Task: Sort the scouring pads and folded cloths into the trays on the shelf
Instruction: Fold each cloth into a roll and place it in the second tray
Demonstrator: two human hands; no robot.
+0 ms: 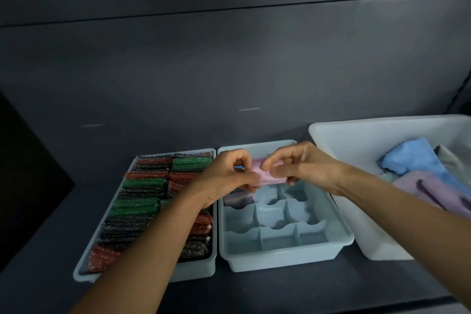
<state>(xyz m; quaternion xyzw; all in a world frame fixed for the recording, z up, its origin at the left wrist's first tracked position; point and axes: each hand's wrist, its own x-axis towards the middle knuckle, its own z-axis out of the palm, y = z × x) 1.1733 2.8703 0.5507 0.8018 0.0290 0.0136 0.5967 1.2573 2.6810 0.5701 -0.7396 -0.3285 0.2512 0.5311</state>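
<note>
A folded pink cloth (268, 175) hangs above the back of the divided blue tray (328, 224). My left hand (224, 178) pinches its left end and my right hand (303, 166) pinches its right end. One purple cloth (238, 199) lies in a back-left compartment of that tray. The tray on the left (193, 270) is packed with rows of red, green and dark scouring pads (142, 201). My left forearm crosses over its right side and hides some pads.
A large white bin (362, 145) stands at the right with loose blue (410, 158) and lilac cloths (438, 194) inside. All three containers sit on a dark shelf (280, 290) against a dark back wall.
</note>
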